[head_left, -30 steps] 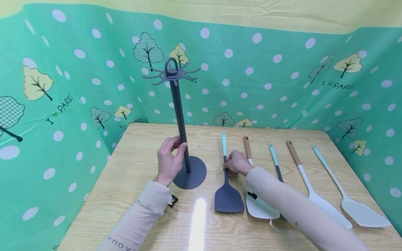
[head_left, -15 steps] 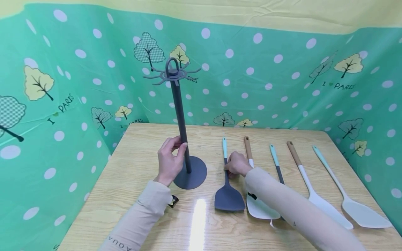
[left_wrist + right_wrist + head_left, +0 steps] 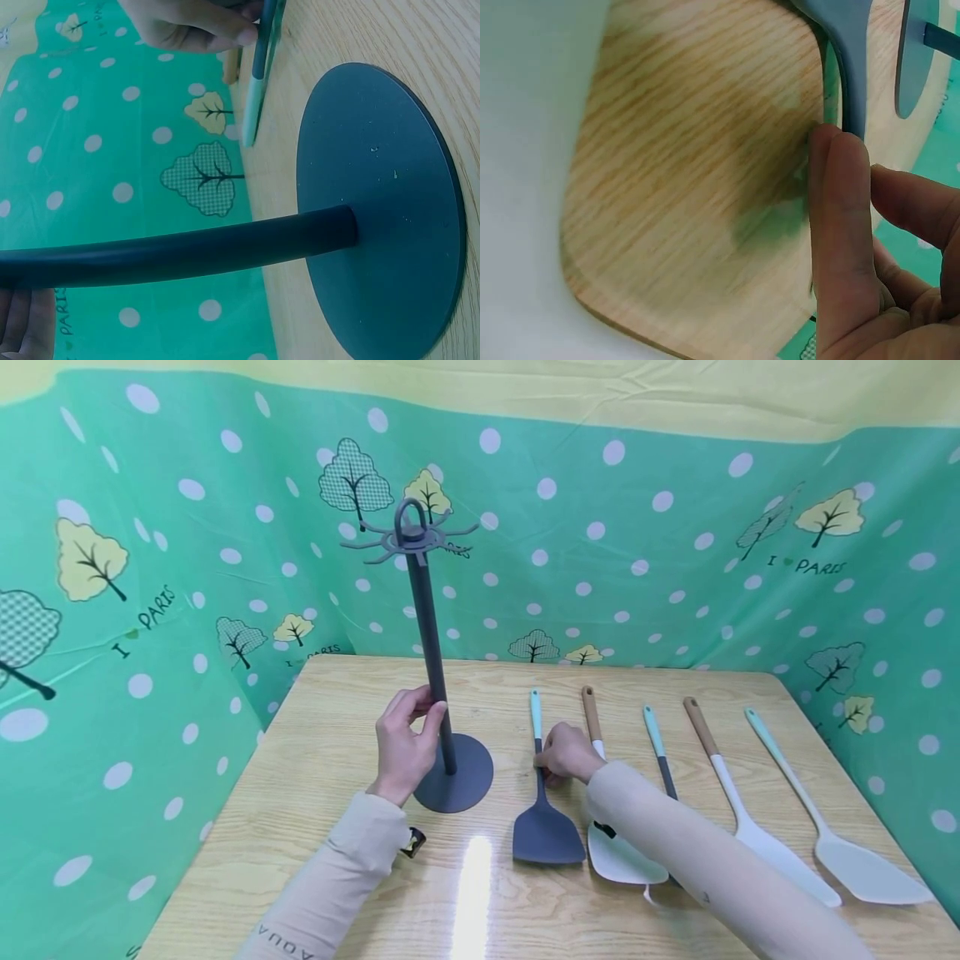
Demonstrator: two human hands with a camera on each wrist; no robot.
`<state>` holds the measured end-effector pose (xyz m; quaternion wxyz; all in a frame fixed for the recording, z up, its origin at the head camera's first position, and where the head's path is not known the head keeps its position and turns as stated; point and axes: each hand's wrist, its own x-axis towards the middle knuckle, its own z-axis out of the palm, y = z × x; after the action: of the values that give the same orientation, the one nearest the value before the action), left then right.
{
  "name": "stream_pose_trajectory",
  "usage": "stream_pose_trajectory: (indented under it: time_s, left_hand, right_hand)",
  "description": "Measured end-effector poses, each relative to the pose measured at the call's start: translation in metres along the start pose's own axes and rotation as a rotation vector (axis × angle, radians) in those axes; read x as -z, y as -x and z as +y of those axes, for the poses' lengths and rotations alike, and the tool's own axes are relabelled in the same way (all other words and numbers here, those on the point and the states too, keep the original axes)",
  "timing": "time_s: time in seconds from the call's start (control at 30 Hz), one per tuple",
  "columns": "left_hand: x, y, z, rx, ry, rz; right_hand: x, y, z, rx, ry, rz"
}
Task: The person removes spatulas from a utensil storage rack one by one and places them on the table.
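My left hand (image 3: 408, 739) holds the pole of a dark grey utensil stand (image 3: 427, 627), thumb on one side and fingers on the other. The stand is upright on its round base (image 3: 382, 172), with bare curved hooks and a loop at its top. To its right, my right hand (image 3: 568, 752) pinches the neck of a dark grey spatula (image 3: 547, 835) with a mint handle end. The spatula lies along the table, blade toward me. In the right wrist view, thumb and fingers (image 3: 847, 195) meet around that neck.
Several more turners lie in a row to the right: a white one with a brown handle (image 3: 591, 714), a mint-handled one (image 3: 654, 731) partly under my sleeve, another brown-handled one (image 3: 701, 727), and a pale mint one (image 3: 870, 868). A patterned green curtain (image 3: 570, 552) encloses the wooden table (image 3: 300, 827).
The spatula's handle end has come down slightly in the head view and its blade edge has shifted up a little, mostly in the first half second. My left hand and the stand stay put.
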<state>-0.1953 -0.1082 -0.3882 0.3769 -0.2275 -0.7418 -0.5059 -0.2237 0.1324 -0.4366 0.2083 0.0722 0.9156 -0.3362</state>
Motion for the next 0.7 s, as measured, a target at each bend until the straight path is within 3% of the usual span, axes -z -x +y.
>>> stream_pose_trajectory:
  time_s: [0.13, 0.27, 0.4, 0.53, 0.7]
  left_hand:
    - [0.0, -0.002, 0.007, -0.001, 0.006, -0.004]
    - [-0.002, 0.001, -0.006, 0.0, 0.016, -0.007]
    - [-0.003, 0.004, -0.018, 0.013, 0.021, -0.014]
    - [-0.001, 0.004, -0.021, 0.024, 0.015, -0.032]
    - [0.003, 0.002, -0.018, 0.038, -0.028, -0.081]
  right_hand:
    - [0.005, 0.008, -0.002, 0.063, 0.022, 0.007]
    - [0.014, 0.021, -0.008, 0.168, 0.094, 0.016]
    - [0.024, 0.036, -0.018, 0.29, 0.245, 0.062]
    - [0.034, 0.052, -0.029, 0.382, 0.404, 0.112]
    - [0.046, 0.076, -0.04, 0.452, 0.556, 0.064]
